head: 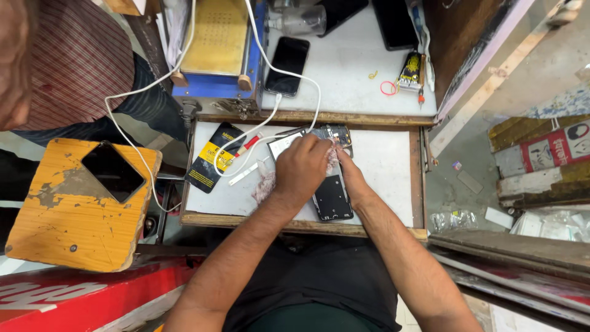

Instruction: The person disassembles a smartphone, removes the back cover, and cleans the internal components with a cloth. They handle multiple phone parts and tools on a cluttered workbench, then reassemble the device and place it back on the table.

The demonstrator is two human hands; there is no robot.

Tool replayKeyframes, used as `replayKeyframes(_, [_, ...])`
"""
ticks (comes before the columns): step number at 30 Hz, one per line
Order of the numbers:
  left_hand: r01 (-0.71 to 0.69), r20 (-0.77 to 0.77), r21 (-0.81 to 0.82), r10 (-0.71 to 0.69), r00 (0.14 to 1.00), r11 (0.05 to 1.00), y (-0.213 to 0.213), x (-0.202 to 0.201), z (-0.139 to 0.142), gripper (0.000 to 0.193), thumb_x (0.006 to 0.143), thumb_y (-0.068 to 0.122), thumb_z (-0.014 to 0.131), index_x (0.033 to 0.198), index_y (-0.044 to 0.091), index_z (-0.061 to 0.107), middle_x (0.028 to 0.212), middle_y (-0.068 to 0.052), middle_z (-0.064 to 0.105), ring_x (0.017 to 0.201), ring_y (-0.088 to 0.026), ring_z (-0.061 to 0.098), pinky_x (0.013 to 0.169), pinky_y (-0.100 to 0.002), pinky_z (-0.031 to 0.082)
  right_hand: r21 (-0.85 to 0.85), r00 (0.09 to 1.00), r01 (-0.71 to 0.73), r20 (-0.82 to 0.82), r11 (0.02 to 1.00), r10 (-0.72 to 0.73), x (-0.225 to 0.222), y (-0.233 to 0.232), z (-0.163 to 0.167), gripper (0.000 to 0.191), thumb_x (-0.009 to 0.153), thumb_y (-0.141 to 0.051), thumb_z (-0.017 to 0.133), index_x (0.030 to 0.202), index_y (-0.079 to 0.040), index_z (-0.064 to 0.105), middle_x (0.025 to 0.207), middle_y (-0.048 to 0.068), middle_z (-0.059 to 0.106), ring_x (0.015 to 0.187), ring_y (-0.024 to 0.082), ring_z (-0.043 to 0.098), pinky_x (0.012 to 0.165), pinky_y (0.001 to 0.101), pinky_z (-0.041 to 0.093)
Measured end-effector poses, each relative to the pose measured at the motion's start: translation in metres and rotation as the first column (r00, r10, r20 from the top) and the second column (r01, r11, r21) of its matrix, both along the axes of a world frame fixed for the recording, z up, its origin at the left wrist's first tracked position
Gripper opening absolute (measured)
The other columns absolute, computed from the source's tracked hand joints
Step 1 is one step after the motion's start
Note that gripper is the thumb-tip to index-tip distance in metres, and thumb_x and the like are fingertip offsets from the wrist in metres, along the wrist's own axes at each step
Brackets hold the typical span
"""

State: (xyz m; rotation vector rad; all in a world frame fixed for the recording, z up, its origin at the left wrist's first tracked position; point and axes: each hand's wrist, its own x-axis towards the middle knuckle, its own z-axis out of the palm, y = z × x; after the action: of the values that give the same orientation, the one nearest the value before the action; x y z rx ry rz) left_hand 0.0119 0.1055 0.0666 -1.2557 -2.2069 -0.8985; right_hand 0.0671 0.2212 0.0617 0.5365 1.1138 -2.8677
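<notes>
Seen from above: two bare hands at work over one opened smartphone [332, 197], lying back-up on a white tray [384, 178] with a wooden rim. Long axis of the phone running near to far, tilted slightly, camera end pointing away toward the far edge of the tray, near end toward the body. Left hand [302, 169] pressed down flat across the upper part of the phone, fingers curled close together over it, seemingly bunching a pale pinkish cloth [332, 161]. Right hand [351, 175] just beside it at the phone's right edge, fingers narrow and mostly hidden behind the left hand; grip cannot be told. One more scrap of the same cloth [264, 184] lying left of the wrist. One black-and-yellow packet [212, 157] at the tray's left end, one red-handled tool [247, 146] near it, one white cable [289, 92] looping across. On the farther white surface: one dark phone [287, 64] face-up. On the orange wooden stool [67, 215] at left: one black glass panel [113, 171].
</notes>
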Motion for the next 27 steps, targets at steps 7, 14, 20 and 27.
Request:
replayKeyframes(7, [0.377,0.046,-0.032,-0.375,0.926,0.926,-0.015,0.065,-0.011,0.003,0.090,0.008,0.070,0.093,0.007,0.069,0.087,-0.005,0.061,0.081,-0.023,0.065,0.066,-0.037,0.053,0.050,0.981,-0.036,-0.189,0.998,0.045,-0.002,0.004,0.021,0.060,0.105,-0.052,0.039,0.145,-0.009,0.051,0.126,0.027,0.065,0.116,0.035,0.066,0.102,0.0466,0.054])
replayKeyframes(14, [-0.052,0.035,0.071,0.050,0.998,0.996,-0.011,-0.012,-0.008,0.017,0.083,0.011,0.073,0.100,0.008,0.072,0.090,-0.005,0.063,0.079,-0.025,0.064,0.062,-0.038,0.053,0.014,0.995,-0.004,-0.104,1.000,0.006,0.008,0.006,-0.012,0.064,0.109,-0.057,0.042,0.149,-0.009,0.051,0.125,0.015,0.066,0.111,0.026,0.065,0.092,0.0402,0.057])
replayKeyframes(20, [0.032,-0.013,0.032,-0.031,0.999,0.999,-0.038,0.000,-0.002,0.007,0.089,0.010,0.074,0.091,0.010,0.067,0.087,-0.004,0.058,0.082,-0.024,0.064,0.062,-0.038,0.052,0.246,0.977,0.021,-0.210,0.969,0.032,0.007,0.009,-0.021,0.067,0.100,-0.056,0.056,0.150,-0.013,0.046,0.126,0.015,0.067,0.109,0.025,0.067,0.092,0.0393,0.059])
replayKeyframes(27, [0.104,0.065,-0.075,-0.099,0.993,0.992,-0.059,0.034,-0.027,0.006,0.085,0.010,0.071,0.091,0.012,0.070,0.083,-0.002,0.056,0.078,-0.022,0.062,0.060,-0.038,0.051,0.300,0.984,0.007,-0.173,0.954,0.047,0.007,0.010,-0.028,0.081,0.092,-0.065,0.063,0.149,-0.011,0.045,0.124,0.022,0.067,0.108,0.027,0.068,0.088,0.0426,0.061])
